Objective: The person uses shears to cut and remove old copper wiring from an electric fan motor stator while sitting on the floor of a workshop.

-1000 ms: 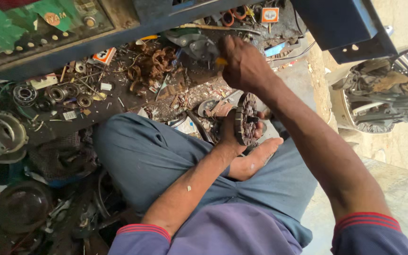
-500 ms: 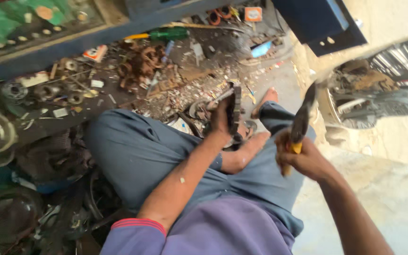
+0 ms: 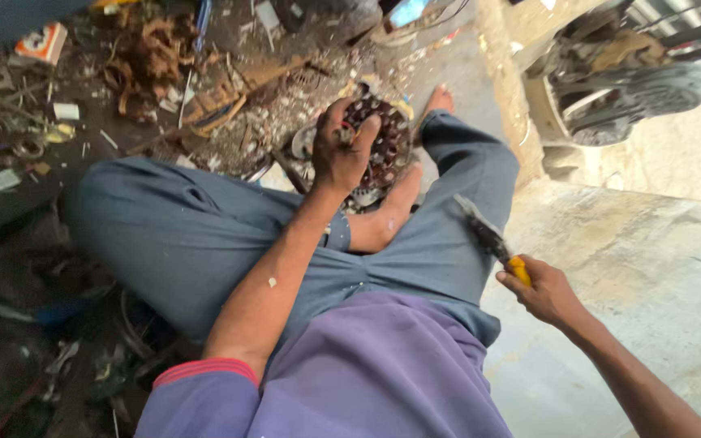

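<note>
Left hand [image 3: 342,150] grips a round metal disc [image 3: 381,146], held upright above the floor [image 3: 659,268]. Right hand [image 3: 544,290] is closed on a yellow-handled brush [image 3: 490,239].

1. The right hand [image 3: 547,290], which a second ago reaches far into the scrap pile, is now back beside the right knee.
2. It now holds a yellow-handled brush [image 3: 492,241].
3. The round metal part [image 3: 380,146] under the left hand [image 3: 342,150] now shows its face instead of its edge.

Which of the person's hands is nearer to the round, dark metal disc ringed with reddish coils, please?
Left. The left hand grips the round metal disc at its edge; the right hand is apart, holding a yellow-handled tool over the thigh.
</note>
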